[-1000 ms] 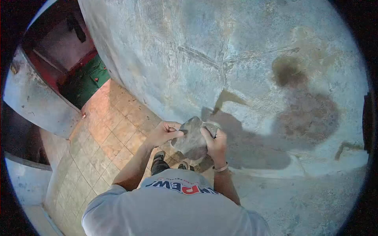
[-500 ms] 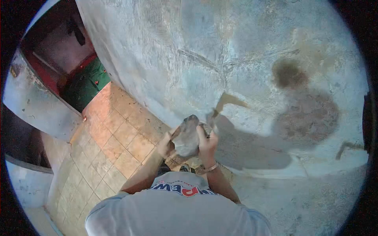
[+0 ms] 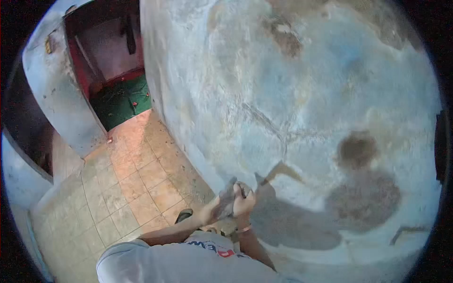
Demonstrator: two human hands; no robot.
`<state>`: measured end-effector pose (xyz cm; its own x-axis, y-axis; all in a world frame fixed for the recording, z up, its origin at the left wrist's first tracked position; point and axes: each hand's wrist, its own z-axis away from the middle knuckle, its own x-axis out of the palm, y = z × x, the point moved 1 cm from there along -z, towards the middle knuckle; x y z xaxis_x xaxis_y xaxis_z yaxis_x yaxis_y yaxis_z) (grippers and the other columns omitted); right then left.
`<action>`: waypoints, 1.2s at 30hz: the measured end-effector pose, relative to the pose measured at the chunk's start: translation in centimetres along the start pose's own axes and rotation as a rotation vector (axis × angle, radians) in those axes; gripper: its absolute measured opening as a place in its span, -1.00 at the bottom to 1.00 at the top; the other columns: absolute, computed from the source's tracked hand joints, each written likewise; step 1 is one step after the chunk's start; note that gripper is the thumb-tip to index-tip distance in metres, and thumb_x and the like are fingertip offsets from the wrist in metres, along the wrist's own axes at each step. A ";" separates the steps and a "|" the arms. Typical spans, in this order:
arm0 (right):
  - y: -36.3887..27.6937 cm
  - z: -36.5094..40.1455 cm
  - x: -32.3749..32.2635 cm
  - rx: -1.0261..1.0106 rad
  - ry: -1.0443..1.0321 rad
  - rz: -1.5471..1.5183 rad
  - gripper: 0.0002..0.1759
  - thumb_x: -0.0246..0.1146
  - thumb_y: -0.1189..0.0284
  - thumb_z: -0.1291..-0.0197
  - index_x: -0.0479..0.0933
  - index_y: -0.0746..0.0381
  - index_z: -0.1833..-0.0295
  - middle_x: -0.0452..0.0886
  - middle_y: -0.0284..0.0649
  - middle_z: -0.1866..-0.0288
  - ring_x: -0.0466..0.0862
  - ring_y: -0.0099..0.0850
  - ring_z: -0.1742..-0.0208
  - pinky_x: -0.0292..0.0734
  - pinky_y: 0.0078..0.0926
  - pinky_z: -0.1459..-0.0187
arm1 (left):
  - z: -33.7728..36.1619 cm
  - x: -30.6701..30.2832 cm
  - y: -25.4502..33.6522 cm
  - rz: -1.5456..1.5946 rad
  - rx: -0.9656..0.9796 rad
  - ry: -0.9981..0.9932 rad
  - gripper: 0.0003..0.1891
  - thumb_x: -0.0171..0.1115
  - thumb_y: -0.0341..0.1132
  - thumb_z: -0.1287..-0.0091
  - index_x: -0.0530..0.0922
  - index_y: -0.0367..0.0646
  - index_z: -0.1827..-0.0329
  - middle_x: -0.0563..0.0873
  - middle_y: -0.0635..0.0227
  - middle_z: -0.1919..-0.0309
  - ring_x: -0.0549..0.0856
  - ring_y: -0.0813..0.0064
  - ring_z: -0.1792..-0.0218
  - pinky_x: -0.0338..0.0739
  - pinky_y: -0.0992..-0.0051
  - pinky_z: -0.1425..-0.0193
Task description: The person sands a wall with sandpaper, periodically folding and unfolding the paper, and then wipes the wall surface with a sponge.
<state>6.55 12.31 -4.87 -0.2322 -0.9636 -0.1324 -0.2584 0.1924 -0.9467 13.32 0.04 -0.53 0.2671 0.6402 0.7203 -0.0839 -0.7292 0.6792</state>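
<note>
A grey piece [image 3: 226,203] was held in front of the shirt [image 3: 174,264], between the two hands and just beside the pale wall [image 3: 236,70]. Its surface was seen as dull and mottled — darker towards the upper tip, paler lower down — and its outline was partly hidden and blurred. Its right side was clamped by the curled fingers of the right hand [image 3: 243,203]. Its left side was met by the left hand [image 3: 209,212] — whether those fingers were closed could not be told.
</note>
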 end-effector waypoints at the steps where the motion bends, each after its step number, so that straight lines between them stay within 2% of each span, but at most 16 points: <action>1: 0.4 0.0 0.4 -0.024 0.009 0.005 -0.66 0.44 0.28 -0.37 0.72 0.40 0.02 0.79 -0.19 0.23 0.69 -0.42 0.21 0.58 -0.33 0.13 | -0.2 -0.8 -0.2 0.000 -0.098 0.093 -0.20 -0.02 0.25 -0.62 0.22 -0.18 -0.69 0.46 0.21 -0.55 0.50 0.22 -0.48 0.36 0.24 -0.57; 3: -0.2 -1.0 1.0 0.039 -0.015 0.051 -0.69 0.44 0.31 -0.36 0.73 0.39 0.04 0.80 -0.19 0.22 0.73 -0.42 0.19 0.60 -0.34 0.11 | -0.5 -3.5 0.4 0.005 -0.304 0.269 -0.21 -0.02 0.25 -0.63 0.27 -0.20 -0.67 0.50 0.27 -0.52 0.51 0.29 -0.46 0.36 0.31 -0.55; 5: -3.0 -1.1 0.8 0.231 -0.087 0.142 -0.72 0.43 0.35 -0.37 0.72 0.40 0.06 0.79 -0.23 0.22 0.71 -0.46 0.18 0.59 -0.38 0.09 | -1.6 -8.2 -1.0 -0.030 -0.249 0.335 -0.30 0.05 0.18 -0.63 0.44 -0.24 -0.55 0.60 0.29 -0.40 0.56 0.39 -0.35 0.45 0.32 -0.44; 10: 1.8 -2.6 3.2 0.071 -0.163 0.000 -0.56 0.41 0.23 -0.37 0.68 0.44 -0.07 0.79 -0.12 0.09 0.71 -0.34 0.11 0.58 -0.25 0.00 | -3.2 -11.2 0.7 -0.155 -0.292 0.516 -0.46 0.17 0.04 -0.63 0.59 -0.25 -0.39 0.72 0.32 -0.15 0.65 0.47 -0.11 0.55 0.37 -0.26; 13: 1.9 -5.7 1.6 0.113 -0.388 -0.025 -0.47 0.36 0.20 -0.41 0.61 0.39 -0.27 0.74 -0.02 -0.16 0.70 -0.21 -0.17 0.53 -0.20 -0.24 | -3.7 -11.1 7.6 -0.686 -0.325 0.288 -0.53 0.19 -0.01 -0.63 0.63 -0.24 -0.33 0.75 0.33 -0.04 0.68 0.48 -0.03 0.54 0.41 -0.22; 15: 3.1 -8.5 1.9 0.019 -0.508 -0.096 -0.40 0.32 0.18 -0.45 0.53 0.34 -0.43 0.67 0.03 -0.34 0.63 -0.15 -0.37 0.44 -0.19 -0.41 | -4.8 -12.7 10.2 -0.950 -0.347 -0.095 -0.60 0.15 -0.13 -0.64 0.63 -0.22 -0.32 0.81 0.22 -0.05 0.71 0.35 -0.02 0.54 0.37 -0.18; 16: -0.5 -9.1 2.9 -0.049 -0.722 0.013 -0.30 0.23 0.08 -0.53 0.38 0.30 -0.57 0.56 0.03 -0.47 0.51 -0.15 -0.53 0.34 -0.25 -0.52 | -5.2 -13.2 10.7 -1.072 -0.312 -0.240 -0.61 0.13 -0.16 -0.63 0.63 -0.23 -0.32 0.82 0.18 -0.05 0.73 0.31 -0.01 0.55 0.36 -0.18; 17: -3.2 -9.9 4.3 -0.032 -0.900 0.088 -0.31 0.23 0.12 -0.53 0.36 0.31 -0.58 0.52 0.02 -0.52 0.49 -0.16 -0.54 0.34 -0.25 -0.52 | -5.5 -13.6 11.4 -1.188 -0.277 -0.387 -0.62 0.12 -0.19 -0.63 0.63 -0.23 -0.32 0.83 0.15 -0.04 0.74 0.27 0.00 0.55 0.35 -0.17; 19: -6.4 -10.7 7.5 0.020 -1.251 0.245 -0.34 0.23 0.19 -0.55 0.34 0.32 -0.59 0.43 0.01 -0.60 0.46 -0.18 -0.57 0.34 -0.27 -0.53 | -7.4 -10.4 16.5 -1.329 -0.524 -0.477 -0.59 0.12 -0.23 -0.57 0.59 -0.24 -0.37 0.82 -0.03 -0.05 0.78 0.15 -0.01 0.61 0.26 -0.13; 20: -5.9 -10.9 9.1 0.009 -1.390 0.371 -0.39 0.20 0.08 -0.56 0.46 0.30 -0.47 0.66 0.13 -0.31 0.66 -0.12 -0.35 0.52 -0.22 -0.31 | -8.0 -11.1 17.1 -1.310 -0.569 -0.463 -0.59 0.14 -0.22 -0.57 0.59 -0.25 -0.36 0.81 -0.08 -0.03 0.78 0.14 -0.01 0.62 0.24 -0.11; 21: -6.3 -11.1 10.3 -0.003 -1.409 0.444 -0.43 0.20 0.07 -0.56 0.51 0.31 -0.39 0.68 0.15 -0.17 0.69 -0.07 -0.22 0.54 -0.18 -0.20 | -8.8 -11.9 17.7 -1.295 -0.611 -0.448 -0.58 0.15 -0.21 -0.56 0.58 -0.25 -0.36 0.80 -0.12 -0.01 0.79 0.13 -0.01 0.63 0.21 -0.10; 23: -7.9 -11.8 12.6 -0.037 -1.437 0.596 -0.48 0.18 0.05 -0.56 0.61 0.32 -0.23 0.72 0.17 0.10 0.75 0.02 0.03 0.57 -0.10 0.02 | -9.8 -24.9 9.6 -1.341 -0.417 -0.573 -0.58 0.16 -0.13 -0.56 0.59 -0.28 -0.28 0.79 -0.15 0.11 0.80 0.11 0.04 0.64 0.16 -0.02; 24: -8.9 -12.2 13.7 -0.173 -1.352 0.494 -0.53 0.21 0.08 -0.52 0.67 0.33 0.02 0.63 0.16 0.34 0.67 0.13 0.28 0.48 0.00 0.21 | -10.0 -25.5 10.4 -1.404 -0.323 -0.558 -0.57 0.16 -0.10 -0.57 0.60 -0.29 -0.26 0.79 -0.14 0.14 0.80 0.12 0.05 0.64 0.16 -0.01; 26: -8.2 -13.6 15.4 -0.229 -1.342 0.489 -0.56 0.23 0.09 -0.48 0.69 0.30 0.04 0.66 0.14 0.31 0.67 0.13 0.25 0.51 -0.03 0.20 | -10.4 -25.9 12.9 -1.332 -0.314 -0.556 -0.52 0.11 0.00 -0.61 0.61 -0.28 -0.25 0.79 0.03 0.20 0.78 0.17 0.15 0.63 0.14 0.04; 34: -13.5 -18.3 21.6 -0.469 -1.177 0.827 -0.73 0.37 0.19 -0.34 0.78 0.14 0.06 0.79 -0.14 0.11 0.76 -0.08 0.13 0.64 -0.12 0.08 | -11.2 -23.0 21.3 -0.906 -0.443 -0.305 -0.47 0.08 0.00 -0.66 0.49 -0.17 -0.50 0.64 0.30 -0.37 0.51 0.42 -0.38 0.34 0.38 -0.51; 36: -14.5 -20.0 21.7 -0.674 -0.853 0.673 -0.74 0.36 0.19 -0.37 0.75 0.12 0.01 0.79 -0.20 0.02 0.76 -0.14 0.06 0.69 -0.25 0.09 | -12.4 -22.5 24.1 -0.931 -0.546 -0.112 -0.42 0.09 0.02 -0.65 0.43 -0.16 -0.56 0.58 0.27 -0.44 0.45 0.41 -0.45 0.29 0.37 -0.56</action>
<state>-13.52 -7.64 11.83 0.1064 -0.4052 -0.9080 -0.8053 0.5006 -0.3177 -6.61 -28.93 1.40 0.5309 0.8405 -0.1083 -0.2111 0.2549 0.9436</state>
